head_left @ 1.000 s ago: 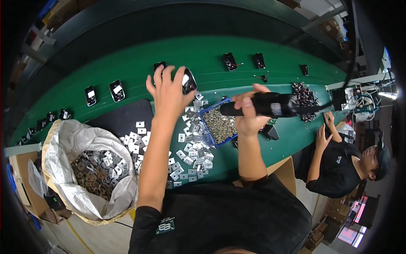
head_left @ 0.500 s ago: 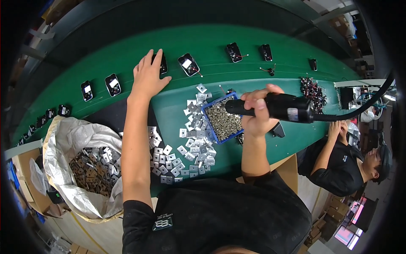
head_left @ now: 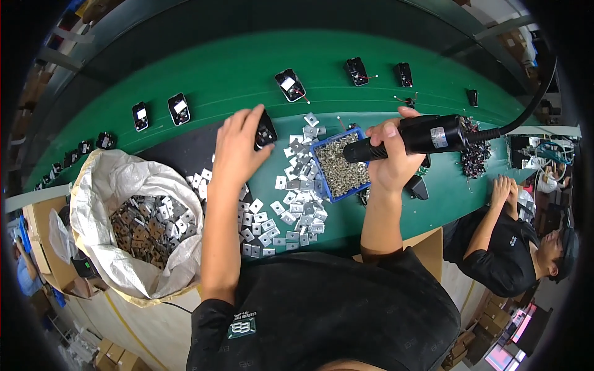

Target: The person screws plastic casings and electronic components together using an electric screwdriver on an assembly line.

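My left hand (head_left: 240, 148) grips a small black plastic housing (head_left: 266, 131) between thumb and fingers, over the near side of the green bench. In my right hand (head_left: 396, 157) lies a black corded electric screwdriver (head_left: 427, 135), held level with its nose pointing left. That nose is above a blue tray (head_left: 335, 199) full of small screws (head_left: 342, 168). Loose square metal plates (head_left: 303, 212), each with a hole, are spread between my left forearm and the tray. The inside of the held housing is mostly hidden.
Several black housings, such as one with a white label (head_left: 290, 85), stand in a row on the green belt (head_left: 223, 74). A white sack (head_left: 93, 216) of metal plates stands at left. Dark small parts (head_left: 475, 159) are heaped at right, near a seated co-worker (head_left: 495, 247).
My left hand has taken the black housing off the belt and brought it nearer and to the right. The screwdriver stays in my right hand over the screw tray. The view has shifted slightly.
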{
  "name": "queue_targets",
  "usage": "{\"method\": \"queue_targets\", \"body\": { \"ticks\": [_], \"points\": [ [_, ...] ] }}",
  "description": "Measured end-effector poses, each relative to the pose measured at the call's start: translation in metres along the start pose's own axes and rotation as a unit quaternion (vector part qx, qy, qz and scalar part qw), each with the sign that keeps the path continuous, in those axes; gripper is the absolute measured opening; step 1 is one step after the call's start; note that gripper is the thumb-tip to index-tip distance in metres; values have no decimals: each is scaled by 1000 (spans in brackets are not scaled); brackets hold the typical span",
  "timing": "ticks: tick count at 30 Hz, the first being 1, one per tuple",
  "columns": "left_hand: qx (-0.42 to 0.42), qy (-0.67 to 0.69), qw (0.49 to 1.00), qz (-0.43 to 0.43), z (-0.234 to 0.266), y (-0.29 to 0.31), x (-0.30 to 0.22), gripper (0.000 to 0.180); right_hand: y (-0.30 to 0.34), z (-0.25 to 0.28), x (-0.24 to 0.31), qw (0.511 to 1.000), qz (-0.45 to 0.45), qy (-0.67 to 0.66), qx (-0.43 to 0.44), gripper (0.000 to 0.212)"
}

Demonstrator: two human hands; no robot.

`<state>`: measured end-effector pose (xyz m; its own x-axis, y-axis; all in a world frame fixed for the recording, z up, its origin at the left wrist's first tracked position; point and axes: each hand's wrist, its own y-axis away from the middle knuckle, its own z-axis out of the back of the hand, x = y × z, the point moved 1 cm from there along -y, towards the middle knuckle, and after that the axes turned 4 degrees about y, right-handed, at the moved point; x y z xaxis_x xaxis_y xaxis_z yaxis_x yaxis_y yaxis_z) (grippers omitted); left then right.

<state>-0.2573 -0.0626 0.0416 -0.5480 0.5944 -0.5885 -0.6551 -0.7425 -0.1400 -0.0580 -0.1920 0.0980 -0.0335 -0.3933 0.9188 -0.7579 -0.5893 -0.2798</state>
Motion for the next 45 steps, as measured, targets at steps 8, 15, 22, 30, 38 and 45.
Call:
{"method": "queue_targets", "body": {
  "ticks": [8,15,22,30,38,45],
  "points": [
    [45,-16,999,-9,8,48,-30,80,4,5,2,1000,-1,-11,13,38],
    [84,-59,995,-23,-5,72,-38,42,4,7,6,998,44,41,-3,39],
    [55,-83,995,-22,-14,76,-36,29,7,9,4,1000,13,-11,25,38],
    [-5,-18,999,-30,-21,92,-33,20,7,7,0,998,1,-61,3,37],
    [-33,144,987,56,-8,96,-37,15,7,9,-5,999,1,-45,3,38],
    [-160,62,985,19,0,51,-17,14,9,4,-7,1000,3,0,25,40]
  ]
}}
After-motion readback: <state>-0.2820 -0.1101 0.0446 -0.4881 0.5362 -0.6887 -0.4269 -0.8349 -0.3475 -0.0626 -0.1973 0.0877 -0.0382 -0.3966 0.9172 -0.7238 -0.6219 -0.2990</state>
